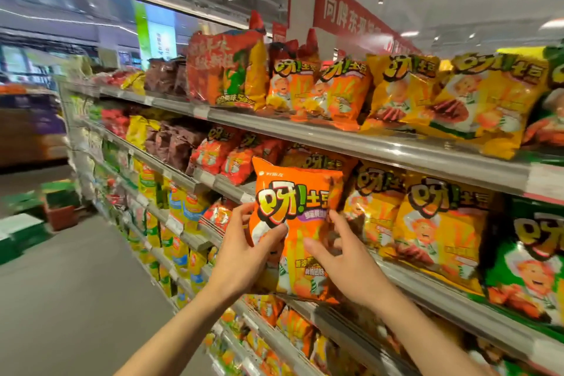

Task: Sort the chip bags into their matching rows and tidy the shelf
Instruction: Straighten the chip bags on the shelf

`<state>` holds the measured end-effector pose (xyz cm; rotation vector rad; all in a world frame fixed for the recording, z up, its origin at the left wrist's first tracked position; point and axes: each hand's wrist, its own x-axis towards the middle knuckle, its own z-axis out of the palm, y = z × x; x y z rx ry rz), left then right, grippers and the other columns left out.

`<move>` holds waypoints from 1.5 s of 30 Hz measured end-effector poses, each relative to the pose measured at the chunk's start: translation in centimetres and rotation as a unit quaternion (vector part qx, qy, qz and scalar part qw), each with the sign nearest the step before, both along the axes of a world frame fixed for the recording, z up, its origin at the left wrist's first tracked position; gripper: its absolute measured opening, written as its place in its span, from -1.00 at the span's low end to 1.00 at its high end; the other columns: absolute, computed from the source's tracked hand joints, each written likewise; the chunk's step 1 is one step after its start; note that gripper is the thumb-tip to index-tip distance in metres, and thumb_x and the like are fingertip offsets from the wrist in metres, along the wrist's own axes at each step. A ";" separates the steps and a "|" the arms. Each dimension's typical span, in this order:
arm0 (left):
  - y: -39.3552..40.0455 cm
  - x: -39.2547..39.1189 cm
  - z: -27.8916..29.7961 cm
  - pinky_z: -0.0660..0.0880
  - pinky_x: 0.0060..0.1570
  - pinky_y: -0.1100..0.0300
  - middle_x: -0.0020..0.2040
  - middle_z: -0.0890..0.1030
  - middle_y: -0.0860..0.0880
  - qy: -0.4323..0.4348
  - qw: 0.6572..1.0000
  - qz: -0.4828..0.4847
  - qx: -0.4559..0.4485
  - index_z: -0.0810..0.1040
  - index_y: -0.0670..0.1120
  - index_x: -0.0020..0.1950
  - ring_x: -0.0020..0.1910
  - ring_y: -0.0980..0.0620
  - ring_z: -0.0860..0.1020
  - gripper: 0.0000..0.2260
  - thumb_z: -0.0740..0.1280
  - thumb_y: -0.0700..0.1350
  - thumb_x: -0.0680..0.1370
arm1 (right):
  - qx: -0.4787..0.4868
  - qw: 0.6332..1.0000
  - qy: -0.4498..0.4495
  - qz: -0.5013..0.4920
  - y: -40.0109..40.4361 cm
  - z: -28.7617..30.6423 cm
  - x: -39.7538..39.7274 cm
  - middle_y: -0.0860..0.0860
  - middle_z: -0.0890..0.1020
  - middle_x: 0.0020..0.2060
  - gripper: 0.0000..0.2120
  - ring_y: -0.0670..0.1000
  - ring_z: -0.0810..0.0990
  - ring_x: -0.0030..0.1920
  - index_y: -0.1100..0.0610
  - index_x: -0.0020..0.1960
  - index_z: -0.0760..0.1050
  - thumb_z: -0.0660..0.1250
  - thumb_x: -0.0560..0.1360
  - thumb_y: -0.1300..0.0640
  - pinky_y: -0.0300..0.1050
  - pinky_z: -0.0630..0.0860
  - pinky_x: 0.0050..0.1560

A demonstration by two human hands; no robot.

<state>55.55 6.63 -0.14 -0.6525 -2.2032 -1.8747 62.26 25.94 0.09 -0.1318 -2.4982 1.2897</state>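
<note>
Orange chip bag (300, 223) upright at the shelf (427, 287) front, left hand (244, 253) grip pinching its left edge, right hand (341, 256) grip seemingly curled on its right side, yellow bags (439, 223) just right of the grip, red bags (213, 152) up-left.

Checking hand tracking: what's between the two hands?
Head view: only the orange chip bag, between left hand and right hand; both touch it.
</note>
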 end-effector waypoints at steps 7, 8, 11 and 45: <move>-4.5 -8.8 -0.9 0.48 0.08 0.29 0.20 0.52 0.17 -0.012 0.999 0.046 -0.008 0.33 0.24 0.29 0.13 0.26 0.54 -0.50 0.48 0.19 0.45 | -0.004 0.999 -0.003 0.043 -4.4 0.2 -9.5 -0.18 0.53 0.29 -0.27 -0.16 0.57 0.21 -0.36 0.51 0.07 0.33 0.44 -0.39 -0.05 0.55 0.23; -4.8 -10.0 -0.9 0.47 0.02 0.38 0.17 0.52 0.19 -0.014 0.999 0.049 -0.009 0.33 0.22 0.29 0.10 0.32 0.54 -0.51 0.48 0.17 0.46 | -0.006 0.999 0.001 0.047 -4.7 0.2 -10.9 -0.22 0.52 0.28 -0.32 -0.19 0.57 0.19 -0.40 0.46 0.10 0.33 0.45 -0.37 -0.07 0.56 0.20; -5.2 -14.2 -1.0 0.41 -0.12 0.55 0.12 0.50 0.26 -0.010 0.999 0.052 -0.013 0.33 0.20 0.28 0.00 0.49 0.49 -0.54 0.48 0.10 0.48 | 0.000 0.998 0.002 0.055 -5.5 0.2 -15.1 -0.29 0.47 0.25 -0.37 -0.24 0.53 0.16 -0.34 0.48 0.12 0.34 0.50 -0.28 -0.22 0.52 0.14; 5.1 -44.3 0.3 0.34 0.43 -0.07 0.50 0.38 0.00 0.080 0.940 -0.318 -0.098 0.15 0.00 0.58 0.47 0.01 0.36 -0.37 0.30 0.14 0.60 | 0.013 0.915 -0.026 -0.403 -5.0 2.0 -34.4 -0.05 0.60 0.25 -0.23 -0.01 0.63 0.15 0.01 0.59 0.11 0.37 0.51 -0.18 0.03 0.54 0.23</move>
